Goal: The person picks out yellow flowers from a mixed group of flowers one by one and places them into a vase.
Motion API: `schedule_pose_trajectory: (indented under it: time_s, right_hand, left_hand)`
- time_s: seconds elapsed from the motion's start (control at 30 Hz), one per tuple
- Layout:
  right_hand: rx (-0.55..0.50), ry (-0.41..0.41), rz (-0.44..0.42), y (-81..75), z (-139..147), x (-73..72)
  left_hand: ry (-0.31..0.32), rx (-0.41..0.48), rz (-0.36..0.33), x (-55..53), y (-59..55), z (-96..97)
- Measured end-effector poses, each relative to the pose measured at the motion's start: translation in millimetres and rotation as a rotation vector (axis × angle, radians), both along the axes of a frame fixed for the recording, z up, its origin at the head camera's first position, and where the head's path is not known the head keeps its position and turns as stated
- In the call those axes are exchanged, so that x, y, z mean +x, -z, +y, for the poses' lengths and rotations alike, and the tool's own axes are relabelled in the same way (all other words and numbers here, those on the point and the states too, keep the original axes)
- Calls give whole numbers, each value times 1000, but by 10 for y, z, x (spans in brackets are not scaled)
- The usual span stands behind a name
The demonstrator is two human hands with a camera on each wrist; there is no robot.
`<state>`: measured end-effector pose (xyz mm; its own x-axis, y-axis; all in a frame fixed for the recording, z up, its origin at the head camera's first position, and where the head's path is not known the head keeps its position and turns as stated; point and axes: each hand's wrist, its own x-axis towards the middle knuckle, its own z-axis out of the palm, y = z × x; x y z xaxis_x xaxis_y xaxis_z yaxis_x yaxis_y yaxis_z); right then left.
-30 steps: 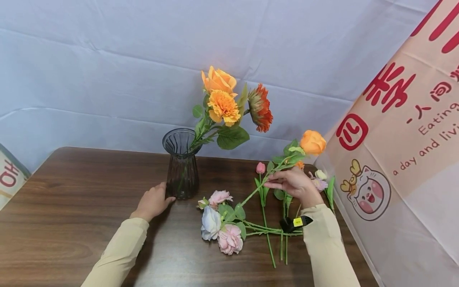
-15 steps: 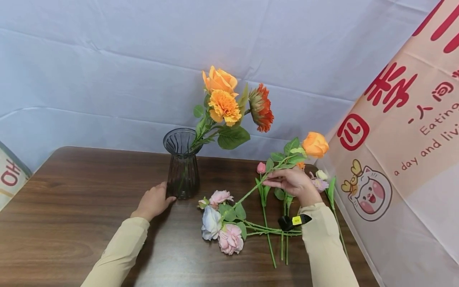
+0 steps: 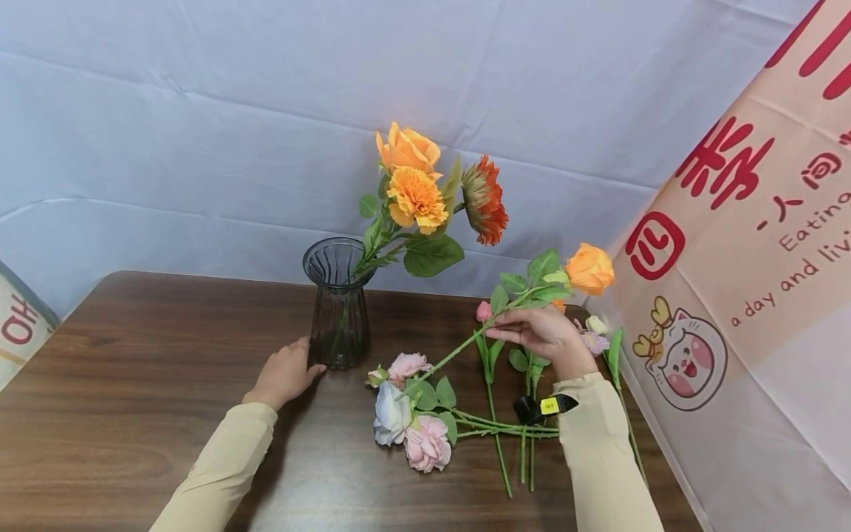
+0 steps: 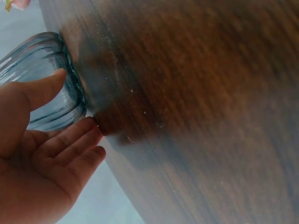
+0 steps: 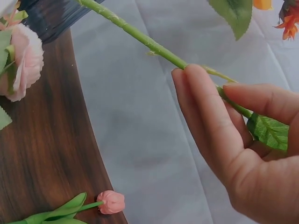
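Note:
In the head view, my right hand (image 3: 538,336) pinches the green stem of an orange rose (image 3: 590,269), its bloom up to the right and its bare stem end over the pink and pale blue blooms. The right wrist view shows the stem (image 5: 163,51) between thumb and fingers. My left hand (image 3: 281,374) holds the foot of a dark ribbed glass vase (image 3: 339,325); in the left wrist view the thumb lies against the glass (image 4: 51,107) with several fingers on its other side. An orange rose (image 3: 407,150), an orange carnation (image 3: 417,199) and a rust-red flower (image 3: 484,199) lean right in the vase.
Pink blooms (image 3: 427,443) and a pale blue bloom (image 3: 391,414) lie on the wooden table (image 3: 166,355). A pink tulip (image 3: 484,311) and a pale tulip (image 3: 596,324) lie right, among crossing stems. Grey cloth (image 3: 233,148) stands behind; a printed banner (image 3: 731,295) borders the right.
The orange rose in my right hand has shifted slightly right, its bloom turning, while its stem end has swung left over the lying blooms. The left hand and vase stay put.

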<state>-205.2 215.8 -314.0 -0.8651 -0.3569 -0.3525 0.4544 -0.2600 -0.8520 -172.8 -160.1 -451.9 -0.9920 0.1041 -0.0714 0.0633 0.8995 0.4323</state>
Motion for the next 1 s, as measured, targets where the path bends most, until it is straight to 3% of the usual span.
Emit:
schedule_pose_trajectory:
  time_s: [0.57, 1.0]
  right_hand:
    - [-112, -68, 47, -270, -114, -45]
    - [-134, 48, 78, -437, -254, -95]
  left_hand:
    - [12, -9, 13, 10, -5, -1]
    - [9, -5, 9, 5, -4, 1]
